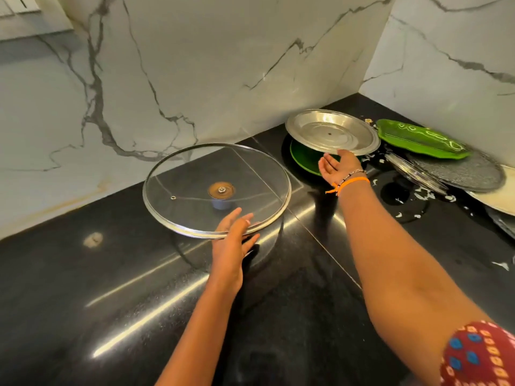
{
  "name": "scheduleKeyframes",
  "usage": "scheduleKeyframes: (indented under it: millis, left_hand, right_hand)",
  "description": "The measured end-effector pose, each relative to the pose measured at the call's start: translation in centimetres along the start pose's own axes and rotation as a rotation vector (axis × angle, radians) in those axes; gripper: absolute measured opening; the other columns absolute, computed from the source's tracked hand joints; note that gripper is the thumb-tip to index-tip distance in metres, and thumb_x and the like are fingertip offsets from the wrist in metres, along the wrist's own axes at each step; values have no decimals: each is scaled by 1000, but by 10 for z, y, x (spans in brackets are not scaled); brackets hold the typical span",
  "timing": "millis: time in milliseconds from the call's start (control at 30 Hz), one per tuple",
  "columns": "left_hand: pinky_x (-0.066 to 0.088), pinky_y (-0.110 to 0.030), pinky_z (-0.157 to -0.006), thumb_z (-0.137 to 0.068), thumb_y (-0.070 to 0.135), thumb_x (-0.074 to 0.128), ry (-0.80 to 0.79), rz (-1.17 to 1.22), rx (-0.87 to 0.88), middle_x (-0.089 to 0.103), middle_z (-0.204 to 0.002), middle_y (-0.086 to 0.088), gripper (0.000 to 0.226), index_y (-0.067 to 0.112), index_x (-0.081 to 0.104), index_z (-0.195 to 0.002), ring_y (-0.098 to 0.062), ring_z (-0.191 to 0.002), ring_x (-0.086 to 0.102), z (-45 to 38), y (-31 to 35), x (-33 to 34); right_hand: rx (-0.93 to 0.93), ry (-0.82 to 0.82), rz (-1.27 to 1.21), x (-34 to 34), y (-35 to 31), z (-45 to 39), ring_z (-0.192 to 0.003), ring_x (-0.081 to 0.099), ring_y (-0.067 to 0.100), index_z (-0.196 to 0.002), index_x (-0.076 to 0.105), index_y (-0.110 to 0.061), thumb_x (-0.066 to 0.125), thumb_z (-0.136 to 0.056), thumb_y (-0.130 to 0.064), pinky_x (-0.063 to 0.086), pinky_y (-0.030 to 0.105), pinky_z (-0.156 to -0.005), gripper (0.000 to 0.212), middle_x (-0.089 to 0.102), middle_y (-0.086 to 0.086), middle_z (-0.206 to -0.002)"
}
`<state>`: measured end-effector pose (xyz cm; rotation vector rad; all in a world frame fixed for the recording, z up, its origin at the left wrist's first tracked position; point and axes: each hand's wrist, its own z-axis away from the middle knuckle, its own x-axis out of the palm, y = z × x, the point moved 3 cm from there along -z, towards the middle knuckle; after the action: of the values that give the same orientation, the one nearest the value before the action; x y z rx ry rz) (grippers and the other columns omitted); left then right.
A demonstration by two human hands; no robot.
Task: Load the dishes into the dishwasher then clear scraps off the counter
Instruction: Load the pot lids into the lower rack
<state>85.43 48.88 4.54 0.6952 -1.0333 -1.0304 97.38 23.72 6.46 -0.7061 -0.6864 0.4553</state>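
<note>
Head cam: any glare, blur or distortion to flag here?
Head view: long glare streaks on the black counter; the glass lid shows see-through reflections; the steel plate carries a soft sheen. Wide-angle bowing at the wall edges. Mild softness on the left hand and right hand; scraps stay legible.

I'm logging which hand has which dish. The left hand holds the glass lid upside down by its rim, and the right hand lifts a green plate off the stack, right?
Not quite. In the head view the right hand lifts the steel plate; the green plate lies beneath it on the counter. The left hand does hold the glass lid upside down by its rim.
</note>
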Motion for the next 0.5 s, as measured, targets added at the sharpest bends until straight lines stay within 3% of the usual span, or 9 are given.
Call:
scheduleKeyframes:
  millis: [133, 300, 400, 500]
  left_hand:
    - [52, -31, -88, -92, 7, 51, 0, 13, -3, 67, -111, -7, 35, 9, 51, -127, -14, -99, 65, 0, 0, 3]
    - [52, -31, -87, -92, 5, 51, -23, -10, -12, 67, -110, -9, 37, 9, 51, -128, -15, -95, 66, 3, 0, 4]
    - [53, -31, -86, -91, 2, 51, -44, -36, -17, 67, -111, -10, 38, 9, 50, -128, -14, -92, 68, 3, 0, 2]
    - [50, -40, -95, -86, 4, 59, -69, -76, -28, 66, -114, -11, 43, 11, 51, -128, -18, -100, 66, 5, 1, 0]
  right_hand:
    - [48, 26, -66, 10, -15, -6, -73, 51, 16, -85, 49, -3, 43, -97, -22, 47, 29, -58, 23, 54, 3, -76]
    - [63, 96, -30, 11, -16, -12, -60, 41, 9, -71, 43, -8, 46, -96, -24, 49, 19, -59, 30, 41, 0, -67]
    - [5, 52, -90, 12, -16, -15, -89, 51, 18, -73, 41, -6, 45, -96, -14, 49, 28, -96, 24, 46, 7, -88]
    - [-83, 37, -233, 15, -11, -13, -104, 54, 26, -97, 48, -1, 42, -94, -4, 51, 33, -94, 7, 49, 12, -106]
